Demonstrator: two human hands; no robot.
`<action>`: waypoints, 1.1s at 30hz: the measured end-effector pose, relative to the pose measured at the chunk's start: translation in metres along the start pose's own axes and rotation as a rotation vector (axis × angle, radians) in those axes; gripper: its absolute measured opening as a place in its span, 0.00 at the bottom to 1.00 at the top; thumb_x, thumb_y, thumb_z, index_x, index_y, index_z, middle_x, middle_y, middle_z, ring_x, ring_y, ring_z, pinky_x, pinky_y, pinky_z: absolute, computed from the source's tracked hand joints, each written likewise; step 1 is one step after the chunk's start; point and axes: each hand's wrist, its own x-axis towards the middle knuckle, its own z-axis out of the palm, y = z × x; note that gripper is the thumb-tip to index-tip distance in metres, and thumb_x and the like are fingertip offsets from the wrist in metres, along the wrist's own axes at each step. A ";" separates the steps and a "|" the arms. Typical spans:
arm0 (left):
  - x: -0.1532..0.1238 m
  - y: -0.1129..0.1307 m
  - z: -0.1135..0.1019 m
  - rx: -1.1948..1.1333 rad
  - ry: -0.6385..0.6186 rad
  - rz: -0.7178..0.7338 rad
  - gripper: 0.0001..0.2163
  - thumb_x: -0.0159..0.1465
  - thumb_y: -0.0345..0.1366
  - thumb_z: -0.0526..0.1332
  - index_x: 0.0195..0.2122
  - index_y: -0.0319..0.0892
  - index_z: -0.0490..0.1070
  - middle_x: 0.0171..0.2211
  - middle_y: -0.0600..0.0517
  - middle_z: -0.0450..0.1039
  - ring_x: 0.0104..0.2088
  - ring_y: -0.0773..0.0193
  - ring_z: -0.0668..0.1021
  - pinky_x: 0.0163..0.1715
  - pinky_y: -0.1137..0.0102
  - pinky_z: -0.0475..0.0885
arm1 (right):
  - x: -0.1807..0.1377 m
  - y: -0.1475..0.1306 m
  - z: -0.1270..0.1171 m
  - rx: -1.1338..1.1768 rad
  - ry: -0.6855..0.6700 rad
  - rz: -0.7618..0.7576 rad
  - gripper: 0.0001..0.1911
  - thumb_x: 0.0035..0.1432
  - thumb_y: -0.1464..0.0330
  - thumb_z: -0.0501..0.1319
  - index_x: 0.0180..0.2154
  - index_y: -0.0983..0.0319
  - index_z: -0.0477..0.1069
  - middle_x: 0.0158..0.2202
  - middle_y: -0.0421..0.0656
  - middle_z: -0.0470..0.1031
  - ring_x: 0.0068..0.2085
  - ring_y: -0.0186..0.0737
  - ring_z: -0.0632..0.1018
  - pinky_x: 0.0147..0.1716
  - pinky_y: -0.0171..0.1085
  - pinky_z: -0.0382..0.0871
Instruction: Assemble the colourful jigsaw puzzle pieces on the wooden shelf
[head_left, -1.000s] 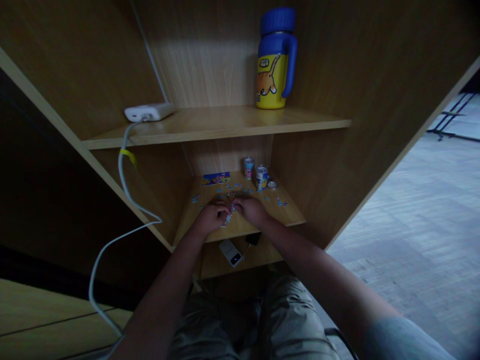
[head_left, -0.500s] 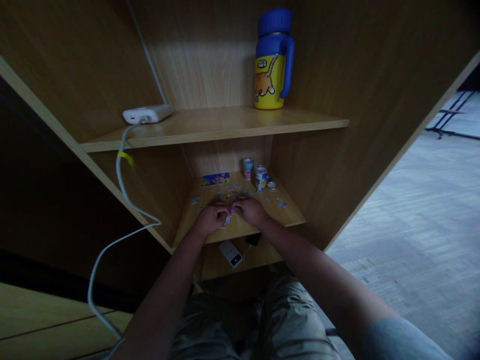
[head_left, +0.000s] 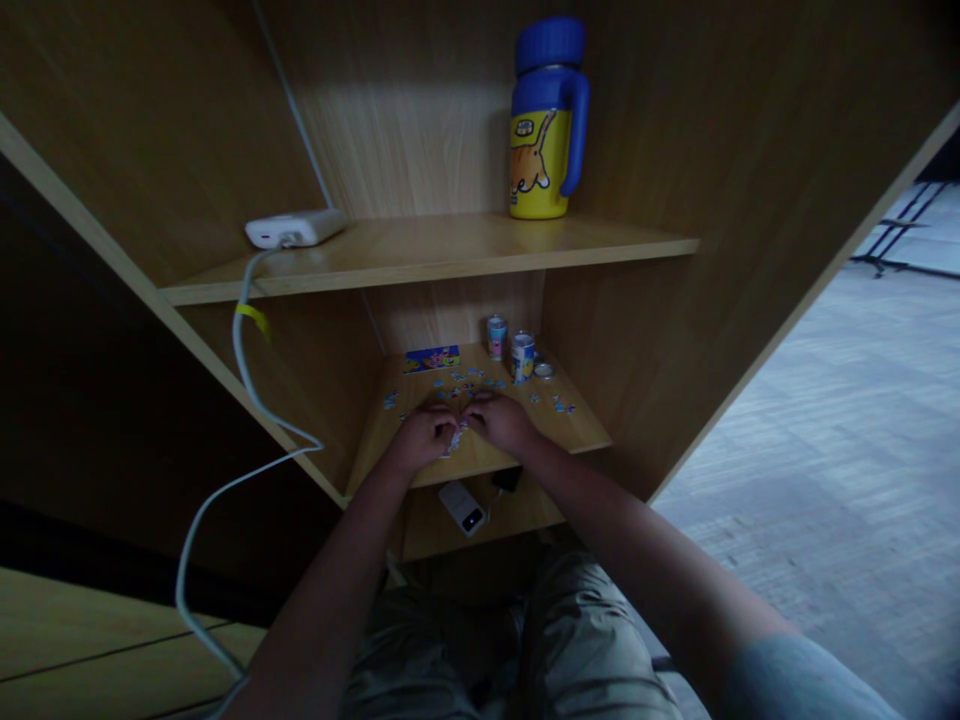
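Small jigsaw puzzle pieces [head_left: 456, 391] lie scattered over the lower shelf [head_left: 390, 450]. My left hand [head_left: 426, 436] rests at the shelf's front middle, its fingers curled in against a few joined puzzle pieces [head_left: 455, 439]. Close by on the right, my right hand [head_left: 496, 420] pinches at the upper end of those same pieces. The fingertips of both hands nearly meet, and they hide part of what they grip. Behind them lies a colourful picture card [head_left: 432, 360]. Two small printed cans [head_left: 496, 338] [head_left: 523, 358] stand at the back right, a round metal lid [head_left: 544, 371] beside them.
On the upper shelf [head_left: 420, 250] stand a blue and yellow handled bottle [head_left: 547, 130] and a white charger [head_left: 296, 229]. Its white cable [head_left: 240, 370] hangs down at the left. Below the puzzle shelf lies a white phone-like device [head_left: 461, 507]. Cabinet walls enclose both sides.
Both hands stay in nearly the same place on the joined pieces. Only slight finger movement shows, and the things on the shelves have not moved.
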 end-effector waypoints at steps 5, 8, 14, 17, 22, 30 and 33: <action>0.000 0.000 0.001 0.015 0.006 0.000 0.14 0.62 0.23 0.60 0.34 0.47 0.83 0.35 0.52 0.84 0.38 0.60 0.83 0.45 0.63 0.78 | 0.000 0.001 0.003 -0.011 0.004 -0.007 0.09 0.74 0.69 0.64 0.47 0.57 0.85 0.47 0.44 0.84 0.50 0.43 0.81 0.52 0.38 0.72; 0.000 0.001 0.001 0.025 0.005 0.010 0.14 0.62 0.22 0.60 0.34 0.47 0.83 0.36 0.52 0.84 0.40 0.59 0.83 0.47 0.63 0.79 | 0.000 0.001 0.003 -0.018 0.025 0.013 0.11 0.76 0.69 0.62 0.48 0.58 0.84 0.48 0.45 0.83 0.50 0.43 0.81 0.52 0.38 0.72; 0.001 -0.002 0.001 0.071 0.012 0.000 0.13 0.64 0.24 0.60 0.34 0.47 0.83 0.36 0.51 0.84 0.40 0.57 0.83 0.49 0.60 0.79 | -0.002 -0.003 0.002 -0.047 0.044 0.080 0.13 0.77 0.70 0.58 0.50 0.59 0.82 0.50 0.46 0.83 0.50 0.43 0.81 0.53 0.37 0.71; 0.001 -0.004 0.002 0.111 0.032 -0.040 0.12 0.64 0.24 0.60 0.34 0.46 0.82 0.36 0.51 0.84 0.41 0.56 0.83 0.51 0.59 0.78 | -0.002 -0.005 0.001 -0.069 0.026 0.111 0.13 0.76 0.70 0.58 0.50 0.59 0.82 0.51 0.46 0.83 0.51 0.43 0.81 0.53 0.37 0.71; 0.002 0.000 0.001 0.172 0.036 -0.048 0.08 0.68 0.29 0.63 0.38 0.46 0.82 0.39 0.50 0.84 0.43 0.55 0.82 0.52 0.57 0.77 | -0.002 -0.008 -0.002 -0.084 0.009 0.127 0.12 0.76 0.70 0.58 0.49 0.59 0.82 0.51 0.46 0.83 0.50 0.42 0.82 0.52 0.36 0.71; 0.003 0.005 0.001 0.218 -0.066 -0.009 0.08 0.71 0.45 0.69 0.40 0.47 0.80 0.42 0.48 0.84 0.46 0.52 0.82 0.53 0.55 0.75 | -0.002 -0.011 -0.005 -0.059 0.016 0.134 0.13 0.74 0.71 0.58 0.48 0.60 0.82 0.49 0.46 0.84 0.48 0.43 0.82 0.50 0.37 0.72; 0.002 0.003 0.002 0.241 -0.059 -0.021 0.09 0.72 0.45 0.67 0.38 0.46 0.79 0.40 0.48 0.83 0.44 0.53 0.81 0.52 0.56 0.75 | -0.001 -0.009 -0.002 -0.062 0.012 0.142 0.13 0.72 0.71 0.59 0.47 0.59 0.83 0.48 0.46 0.84 0.48 0.43 0.82 0.51 0.37 0.72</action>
